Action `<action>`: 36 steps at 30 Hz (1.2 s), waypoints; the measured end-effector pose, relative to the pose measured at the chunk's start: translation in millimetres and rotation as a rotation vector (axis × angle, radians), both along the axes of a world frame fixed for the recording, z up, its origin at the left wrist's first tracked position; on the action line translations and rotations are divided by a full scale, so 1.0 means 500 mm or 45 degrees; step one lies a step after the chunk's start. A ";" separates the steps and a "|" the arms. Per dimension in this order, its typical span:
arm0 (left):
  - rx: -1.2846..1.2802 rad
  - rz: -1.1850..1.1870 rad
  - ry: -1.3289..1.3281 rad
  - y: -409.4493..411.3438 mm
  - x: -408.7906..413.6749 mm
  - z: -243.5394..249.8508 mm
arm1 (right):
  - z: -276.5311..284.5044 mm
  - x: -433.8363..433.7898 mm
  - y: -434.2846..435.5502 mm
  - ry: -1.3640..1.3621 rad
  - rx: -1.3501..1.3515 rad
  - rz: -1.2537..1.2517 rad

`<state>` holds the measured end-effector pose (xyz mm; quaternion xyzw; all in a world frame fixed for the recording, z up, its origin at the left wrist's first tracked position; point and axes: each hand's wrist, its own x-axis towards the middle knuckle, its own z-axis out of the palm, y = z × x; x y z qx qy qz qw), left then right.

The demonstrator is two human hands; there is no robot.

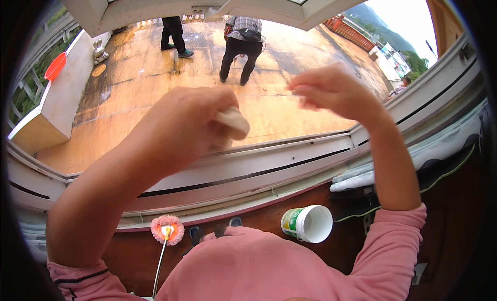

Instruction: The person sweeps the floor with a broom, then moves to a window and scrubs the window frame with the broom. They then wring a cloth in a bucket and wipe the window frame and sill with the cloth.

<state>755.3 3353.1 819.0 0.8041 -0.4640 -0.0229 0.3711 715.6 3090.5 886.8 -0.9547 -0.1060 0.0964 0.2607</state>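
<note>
My left hand is closed around a whitish cloth, folded or bunched, with part of it sticking out past the fingers. It is held up just inside the white window frame, in front of the open view onto a terrace. My right hand is raised at the right, blurred, its fingers loosely bent. I see nothing in it. A white sash of the window runs across the top.
Below me stand a white bucket with a green label and a mop with a pink fluffy head. Rolled sheeting lies along the right sill. Two people are outside on the terrace floor; an orange basin sits on its left wall.
</note>
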 end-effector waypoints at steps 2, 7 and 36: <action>-0.275 0.015 0.176 -0.006 0.012 0.003 | -0.055 0.035 0.019 0.053 0.096 0.391; -1.019 0.090 0.661 0.014 0.049 0.046 | -0.148 0.107 0.087 0.452 0.731 0.636; 0.044 -0.214 0.003 0.024 -0.013 0.065 | -0.055 -0.093 -0.060 -0.257 -0.355 0.325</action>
